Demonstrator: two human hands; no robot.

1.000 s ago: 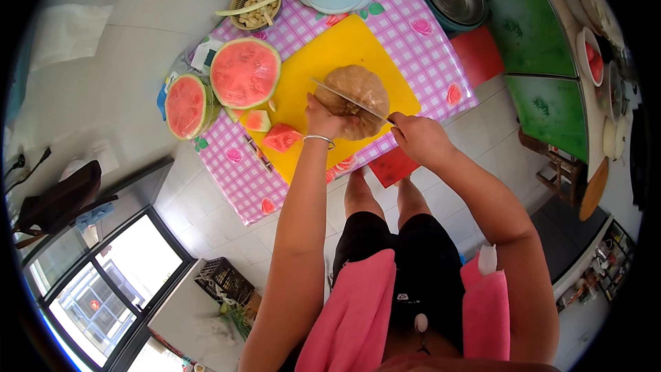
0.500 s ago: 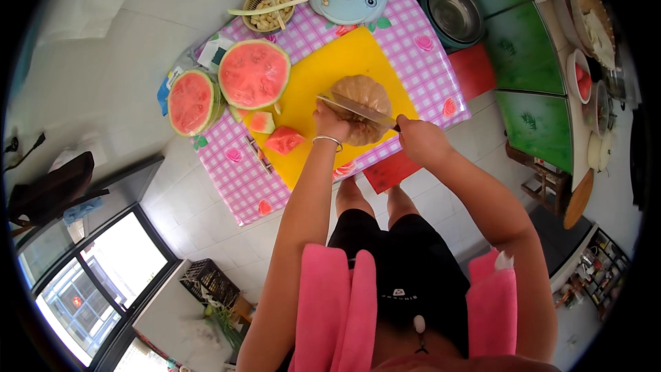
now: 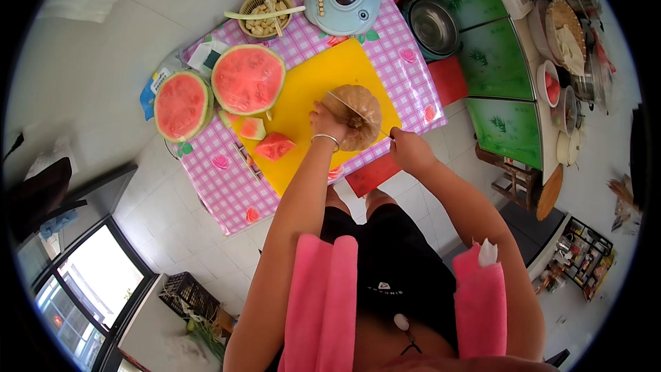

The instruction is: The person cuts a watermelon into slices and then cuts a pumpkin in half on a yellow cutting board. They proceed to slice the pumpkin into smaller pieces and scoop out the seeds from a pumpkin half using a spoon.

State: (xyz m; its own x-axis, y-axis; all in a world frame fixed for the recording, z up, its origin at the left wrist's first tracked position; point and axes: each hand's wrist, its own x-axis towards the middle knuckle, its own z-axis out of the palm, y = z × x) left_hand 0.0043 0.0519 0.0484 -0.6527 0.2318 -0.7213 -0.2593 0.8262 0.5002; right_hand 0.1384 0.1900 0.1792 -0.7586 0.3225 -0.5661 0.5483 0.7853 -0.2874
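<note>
A tan, ribbed pumpkin (image 3: 367, 105) rests on the yellow cutting board (image 3: 303, 86). My left hand (image 3: 326, 122), a bangle at its wrist, grips the pumpkin's left side, its fingertips partly hidden. In my right hand (image 3: 412, 151) is the dark handle of a kitchen knife (image 3: 352, 107), whose blade shows nearly edge-on as a thin line across the pumpkin's top. How deep the edge sits, if it has entered at all, I cannot tell. Left of my left hand lie a red watermelon chunk (image 3: 275, 146) and a smaller wedge (image 3: 253, 128).
Two cut watermelon pieces, a large one (image 3: 248, 80) and another (image 3: 183, 106), stand at the table's left. Behind are a basket of pale pieces (image 3: 261, 26) with chopsticks across it and a light-blue appliance (image 3: 342, 3). Metal bowls (image 3: 434, 26) and green cabinets (image 3: 497, 62) flank the right.
The knife's blade has turned from showing its flat side to nearly edge-on over the pumpkin. Both hands keep their holds. The whole view has shifted slightly.
</note>
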